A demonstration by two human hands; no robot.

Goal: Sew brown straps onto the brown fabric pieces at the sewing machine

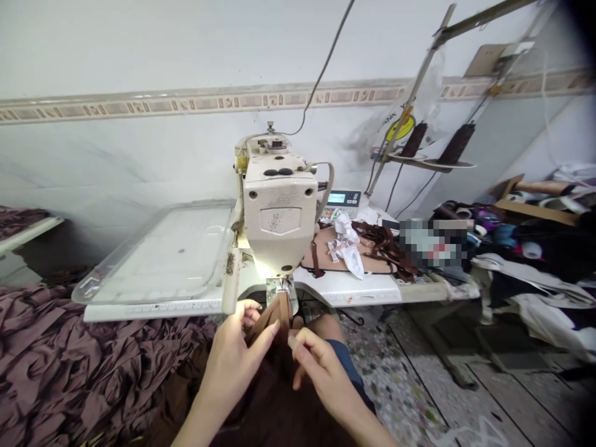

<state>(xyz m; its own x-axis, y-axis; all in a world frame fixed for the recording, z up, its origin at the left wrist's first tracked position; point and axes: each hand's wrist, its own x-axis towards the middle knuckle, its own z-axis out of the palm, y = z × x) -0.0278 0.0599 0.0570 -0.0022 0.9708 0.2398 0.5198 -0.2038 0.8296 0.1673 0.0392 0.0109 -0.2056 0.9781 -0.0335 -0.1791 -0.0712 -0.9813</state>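
Note:
A cream sewing machine (279,214) stands at the middle of a white table, its light on over the needle area. Brown fabric (274,318) runs from under the presser foot down toward my lap. My left hand (242,344) grips the left side of this fabric, with its thumb on top, just in front of the needle plate. On the right side of the same fabric, close to its edge, my right hand (314,360) has its thumb and fingers pressed together; the cloth between them is mostly hidden.
A clear plastic lid (172,248) lies on the table's left part. White scraps (347,245) and brown strips (379,242) lie at right. Thread cones (454,144) stand on a rack. Crumpled mauve fabric (93,366) fills the lower left.

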